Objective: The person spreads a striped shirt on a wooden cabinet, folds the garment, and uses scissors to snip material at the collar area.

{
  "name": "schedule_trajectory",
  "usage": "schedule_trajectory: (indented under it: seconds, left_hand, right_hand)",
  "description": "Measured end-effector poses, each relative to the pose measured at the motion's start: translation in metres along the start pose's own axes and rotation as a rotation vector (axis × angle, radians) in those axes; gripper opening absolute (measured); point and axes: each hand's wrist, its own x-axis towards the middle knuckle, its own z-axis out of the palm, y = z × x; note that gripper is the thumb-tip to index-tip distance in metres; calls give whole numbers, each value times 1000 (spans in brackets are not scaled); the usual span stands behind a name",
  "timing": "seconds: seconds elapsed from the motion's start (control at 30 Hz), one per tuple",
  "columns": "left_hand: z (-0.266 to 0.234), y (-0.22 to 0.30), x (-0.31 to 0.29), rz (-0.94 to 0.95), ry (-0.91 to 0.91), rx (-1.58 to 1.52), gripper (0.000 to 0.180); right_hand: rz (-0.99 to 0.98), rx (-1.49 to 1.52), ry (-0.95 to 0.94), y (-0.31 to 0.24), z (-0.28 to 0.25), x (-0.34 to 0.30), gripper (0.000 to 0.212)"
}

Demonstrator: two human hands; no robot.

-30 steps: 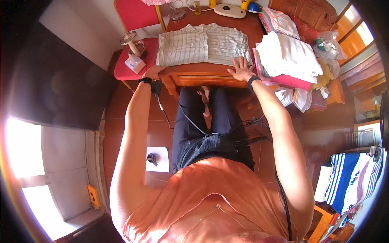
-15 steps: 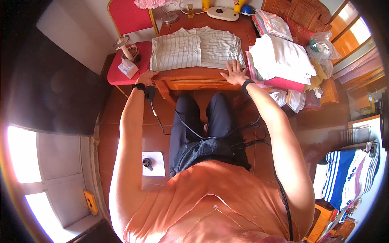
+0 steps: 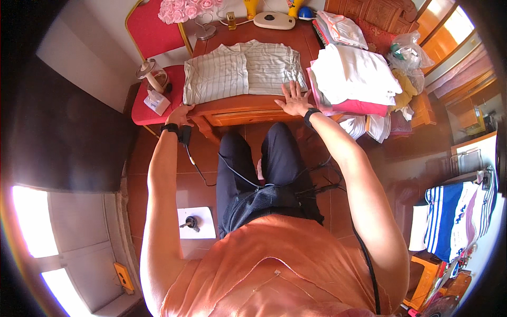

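Observation:
A pale garment with thin dark stripes [image 3: 216,74] lies flat on the wooden table [image 3: 232,105], with a seam or fold line down its middle. My right hand [image 3: 296,100] is open with spread fingers, palm down on the table's front edge, fingertips at the garment's lower right. At the front left corner of the table, my left hand [image 3: 180,114] is just below the garment's left corner; its fingers look extended, partly hidden, and nothing shows in them. Both wrists wear black bands.
To the right rises a pile of folded white and pink clothes [image 3: 354,79], with a plastic bag [image 3: 409,55] behind. A red chair [image 3: 140,112] at left holds a tissue box [image 3: 157,102]. Pink flowers [image 3: 185,10] and a white device [image 3: 274,21] stand at the back.
The whole view has shifted slightly, with the table appearing farther left. My hands keep nearly the same places at the table's front edge, and the garment looks unchanged.

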Motion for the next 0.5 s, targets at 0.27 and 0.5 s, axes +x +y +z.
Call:
schedule_trajectory:
  seconds: [0.27,0.5]
  left_hand:
    - [-25,-3,-2,-75,-18,-41,76]
    - [-3,0,-5,-28,20,25,57]
  right_hand:
    - [-60,-26,63,-12,-3,-1,76]
    - [-44,-22,71,2,4,-3,77]
